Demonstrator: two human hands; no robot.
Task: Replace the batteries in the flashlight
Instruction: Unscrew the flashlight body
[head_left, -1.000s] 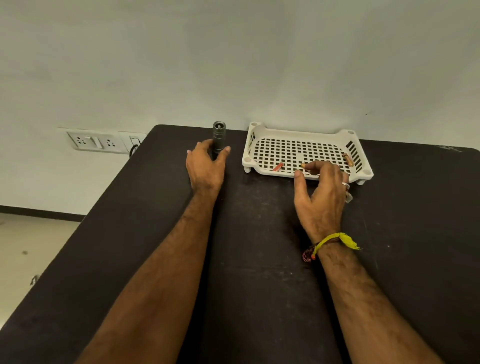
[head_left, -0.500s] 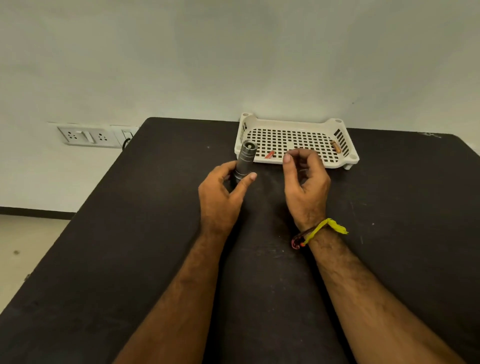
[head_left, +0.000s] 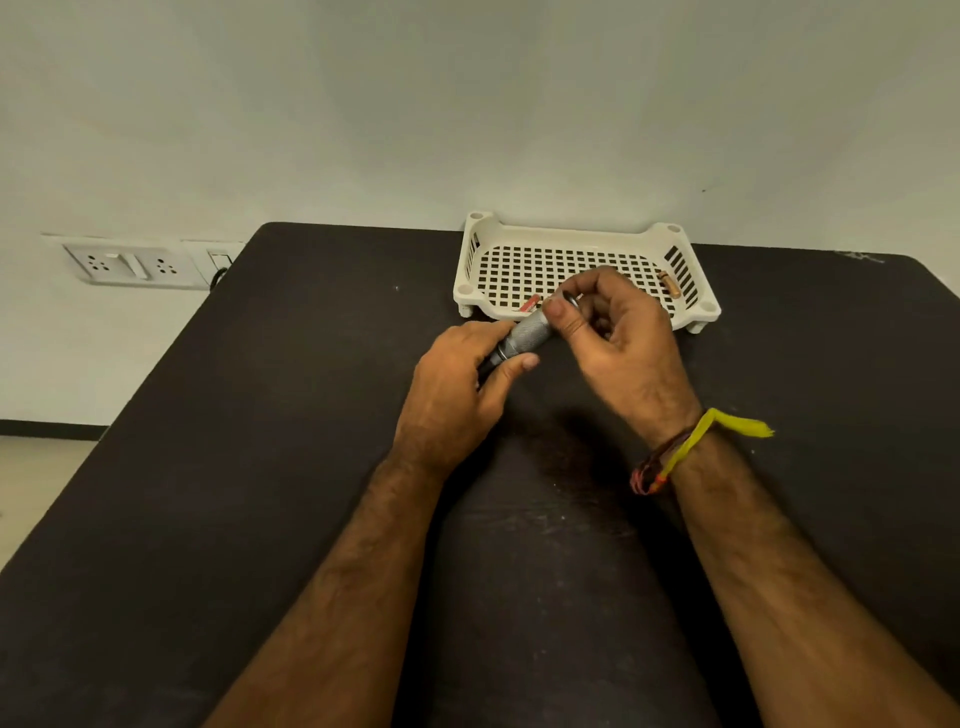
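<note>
A small grey metal flashlight with a knurled body is held tilted above the black table, in front of the tray. My left hand grips its lower end. My right hand pinches its upper end between thumb and fingers; whether it also holds a battery I cannot tell. Behind the hands stands a white perforated plastic tray. In it lie a red battery near the front and a brown-gold battery at the right side.
The table's far edge meets a pale wall. On the wall to the left is a white socket and switch panel with a plug in it. A yellow and red thread band circles my right wrist. Floor shows at the left.
My left hand lifted the flashlight from beside the tray and brought it toward me, tilting it. My right hand left the tray and closed on the flashlight's upper end.
</note>
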